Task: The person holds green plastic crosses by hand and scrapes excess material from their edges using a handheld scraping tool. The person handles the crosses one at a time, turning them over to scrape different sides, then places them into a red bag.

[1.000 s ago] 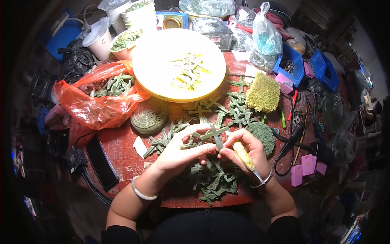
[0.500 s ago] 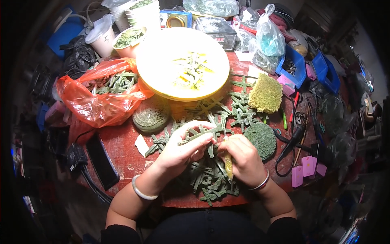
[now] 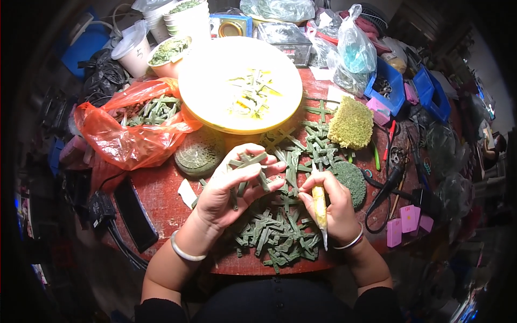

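My left hand point(image 3: 218, 196) is turned palm up, its fingers loosely curled around a few dull green cross-shaped pieces point(image 3: 250, 160). Between the thumb and fingers of my right hand point(image 3: 339, 210) is a slim pen-like tool point(image 3: 320, 207) with a yellow-wrapped grip. The tool's pale tip points away from me, apart from the pieces in my left hand. Below and between both hands lies a heap of similar green pieces point(image 3: 277, 231) on the red table point(image 3: 177, 258). More green crosses point(image 3: 322, 145) spread toward the far side.
Beyond my hands a brightly lit yellow-rimmed basin point(image 3: 242, 131) holds some green pieces. An orange plastic bag point(image 3: 124, 148) with more stands left, near a round mottled block point(image 3: 199, 153). A phone point(image 3: 135, 215) lies left. Right are a yellow-green sponge point(image 3: 351, 123) and a round green pad point(image 3: 350, 183).
My hands have moved apart. The left has shifted left and opened somewhat around its pieces, while the right has moved right with the tool, which now stands more upright in view.
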`<action>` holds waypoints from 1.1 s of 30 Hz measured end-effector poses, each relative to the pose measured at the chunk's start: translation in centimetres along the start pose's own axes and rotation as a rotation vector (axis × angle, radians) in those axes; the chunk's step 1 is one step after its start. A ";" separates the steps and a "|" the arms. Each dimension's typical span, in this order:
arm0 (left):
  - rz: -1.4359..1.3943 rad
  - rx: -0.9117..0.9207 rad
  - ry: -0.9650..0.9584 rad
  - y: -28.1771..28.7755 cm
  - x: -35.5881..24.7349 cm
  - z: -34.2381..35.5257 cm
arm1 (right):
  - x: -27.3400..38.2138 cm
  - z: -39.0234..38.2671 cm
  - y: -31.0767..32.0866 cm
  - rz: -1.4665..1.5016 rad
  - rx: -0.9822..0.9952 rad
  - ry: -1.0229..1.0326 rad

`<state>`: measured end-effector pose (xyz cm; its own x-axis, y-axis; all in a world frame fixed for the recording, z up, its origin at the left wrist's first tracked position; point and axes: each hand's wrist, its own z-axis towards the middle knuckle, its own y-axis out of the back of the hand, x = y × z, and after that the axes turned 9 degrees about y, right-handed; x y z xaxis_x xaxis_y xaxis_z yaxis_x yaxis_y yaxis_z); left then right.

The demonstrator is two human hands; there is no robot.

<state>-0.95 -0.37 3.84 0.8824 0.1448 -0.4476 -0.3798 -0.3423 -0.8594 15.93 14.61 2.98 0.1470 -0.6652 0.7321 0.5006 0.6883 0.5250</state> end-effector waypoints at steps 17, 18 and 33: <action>0.743 -0.015 0.127 -0.9 1.0 -0.6 | 1.0 -0.4 -0.3 -0.048 -0.241 0.093; 0.714 -0.028 0.170 -1.0 0.8 -0.7 | 0.7 -0.6 -0.2 -0.049 -0.289 0.067; 0.539 -0.006 0.212 0.0 0.9 -0.4 | 0.1 -0.2 0.5 0.163 -0.192 -0.078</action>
<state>-0.08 -0.57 3.53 0.6017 -0.2404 -0.7617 -0.7897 -0.3219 -0.5222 16.32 14.82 3.24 0.1767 -0.5208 0.8352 0.6294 0.7122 0.3110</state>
